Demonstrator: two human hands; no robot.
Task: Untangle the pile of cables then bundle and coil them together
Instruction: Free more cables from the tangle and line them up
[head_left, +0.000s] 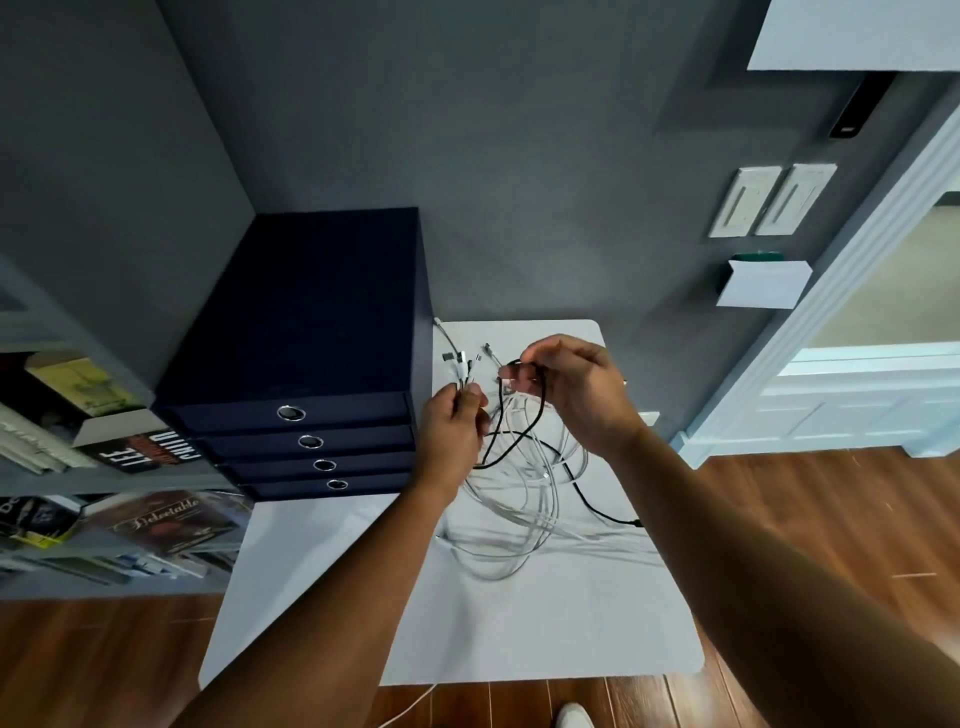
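Now my left hand (451, 434) grips white plug ends (461, 364); my right hand (576, 395) pinches the black cable (500, 402). Loops (550, 501) trail nearward.

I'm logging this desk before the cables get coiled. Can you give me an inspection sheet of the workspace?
Surface: white table, with cable loops lying across it.
Job's things: white cables and one black cable, tangled together and not yet bundled.
Clutter: dark blue drawer box on the table's far left.
Hands: left hand grips a bunch of white cable ends; right hand pinches the black cable.
Cables: apart from the pile, a white lead lies on the floor by the table's near edge.
Surroundings: bookshelf on the left, wall switches, wooden floor.
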